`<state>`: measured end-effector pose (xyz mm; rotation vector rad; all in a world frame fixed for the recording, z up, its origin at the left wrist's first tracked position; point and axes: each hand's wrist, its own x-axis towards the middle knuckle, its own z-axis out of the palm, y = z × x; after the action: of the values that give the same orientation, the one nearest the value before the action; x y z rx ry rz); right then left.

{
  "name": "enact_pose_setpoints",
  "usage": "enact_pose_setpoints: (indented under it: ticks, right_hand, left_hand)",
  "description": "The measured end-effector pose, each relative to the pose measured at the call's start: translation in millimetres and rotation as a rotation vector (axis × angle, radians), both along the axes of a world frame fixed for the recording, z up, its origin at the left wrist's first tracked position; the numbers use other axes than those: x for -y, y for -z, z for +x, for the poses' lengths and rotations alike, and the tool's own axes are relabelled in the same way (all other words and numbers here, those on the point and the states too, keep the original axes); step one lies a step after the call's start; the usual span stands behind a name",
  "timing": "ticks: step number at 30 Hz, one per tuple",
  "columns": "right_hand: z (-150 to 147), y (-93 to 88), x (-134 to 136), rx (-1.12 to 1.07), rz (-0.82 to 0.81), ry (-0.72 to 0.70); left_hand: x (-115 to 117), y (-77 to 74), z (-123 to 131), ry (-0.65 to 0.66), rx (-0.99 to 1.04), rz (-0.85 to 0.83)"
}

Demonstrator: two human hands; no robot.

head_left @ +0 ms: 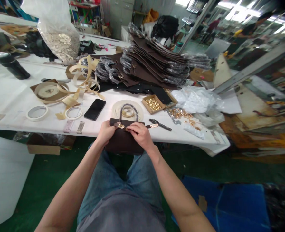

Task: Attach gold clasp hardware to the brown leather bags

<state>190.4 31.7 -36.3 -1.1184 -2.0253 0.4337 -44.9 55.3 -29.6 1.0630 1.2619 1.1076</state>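
Observation:
A small dark brown handbag (pixel 123 141) with a curved handle rests against the table's front edge, over my lap. My left hand (pixel 106 131) grips its upper left edge, fingers closed. My right hand (pixel 140 134) is closed on the bag's top right, pinching at the gold clasp (pixel 121 126) and a strap with a gold end (pixel 154 125). A dark hand tool (pixel 160 124) lies just right of the bag on the white table (pixel 12 93).
A black phone (pixel 95 109), tape rolls (pixel 37 112) and tan tape strips (pixel 80 83) lie left. A box of gold studs (pixel 153 104), loose gold hardware (pixel 183 115) and plastic bags (pixel 197 100) sit right. Stacked brown bag pieces (pixel 154 64) fill the back.

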Motion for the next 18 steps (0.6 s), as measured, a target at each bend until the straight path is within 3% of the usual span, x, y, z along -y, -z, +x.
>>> enact_pose_setpoints:
  ticks: [5,9,12,18]
  right_hand:
    - [6,-18.5,2,-0.150,-0.036,0.078]
    - [21,-29.0,-2,-0.021,-0.054,0.073]
    - [25,-24.9,-6,0.069,-0.069,0.027]
    - [15,-15.2,-5,0.025,-0.042,0.024]
  left_hand:
    - [2,0.0,-5,0.009,0.059,-0.065]
    - [0,3.9,-5,0.011,0.075,-0.085]
    - [-1,5.9,-2,0.011,0.072,-0.087]
    - [1,2.9,-3,0.026,0.127,-0.113]
